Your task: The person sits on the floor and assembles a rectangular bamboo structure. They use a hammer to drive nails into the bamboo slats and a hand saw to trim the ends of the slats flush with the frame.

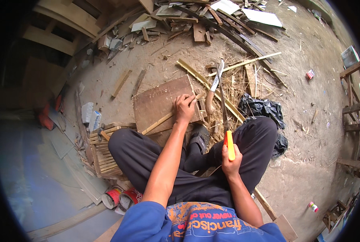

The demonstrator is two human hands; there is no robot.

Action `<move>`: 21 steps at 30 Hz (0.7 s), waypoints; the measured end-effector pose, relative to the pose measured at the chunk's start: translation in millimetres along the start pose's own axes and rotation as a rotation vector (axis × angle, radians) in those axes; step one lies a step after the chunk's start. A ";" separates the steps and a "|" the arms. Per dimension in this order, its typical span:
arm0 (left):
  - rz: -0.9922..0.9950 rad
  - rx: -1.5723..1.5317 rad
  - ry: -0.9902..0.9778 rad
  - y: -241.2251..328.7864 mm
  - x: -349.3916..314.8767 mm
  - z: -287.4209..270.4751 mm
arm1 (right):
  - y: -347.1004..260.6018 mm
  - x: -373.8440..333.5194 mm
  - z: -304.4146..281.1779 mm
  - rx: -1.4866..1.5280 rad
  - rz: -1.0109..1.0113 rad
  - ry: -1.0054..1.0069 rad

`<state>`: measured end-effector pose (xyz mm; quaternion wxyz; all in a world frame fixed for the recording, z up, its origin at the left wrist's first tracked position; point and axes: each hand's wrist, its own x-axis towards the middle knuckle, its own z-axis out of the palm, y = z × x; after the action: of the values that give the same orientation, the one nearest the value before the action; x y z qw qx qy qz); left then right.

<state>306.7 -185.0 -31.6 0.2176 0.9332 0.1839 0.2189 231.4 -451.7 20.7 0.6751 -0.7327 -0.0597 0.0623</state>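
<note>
My left hand is closed around a thin bamboo strip that lies slantwise across a brown wooden board. The strip's far end sticks out just beyond my fingertips. In my right hand, over my right thigh, is a hand saw with an orange and yellow handle. Its narrow dark blade points away from me, over the shavings. Close to the board's right edge lies a large knife with a wooden handle and a pale blade, touched by neither hand.
Shavings and a long bamboo piece lie right of the board. A black plastic bag sits by my right knee. Scrap wood is heaped at the far side. Slatted bamboo and red cans are at left.
</note>
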 end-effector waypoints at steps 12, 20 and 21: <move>0.069 -0.052 -0.075 19.1 -46.7 -13.6 | -0.6 -9.7 -5.9 0.068 0.006 -0.171; -0.055 0.159 0.035 -10.8 -10.3 7.6 | -7.3 -8.3 -14.8 0.054 0.001 -0.232; -0.047 0.259 0.057 -14.9 -7.8 12.5 | -7.4 -7.4 -15.0 0.053 0.008 -0.240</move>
<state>302.5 -180.0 -51.5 0.0951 0.9423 0.2387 0.2145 226.6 -467.1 29.4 0.6821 -0.7020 -0.1352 0.1538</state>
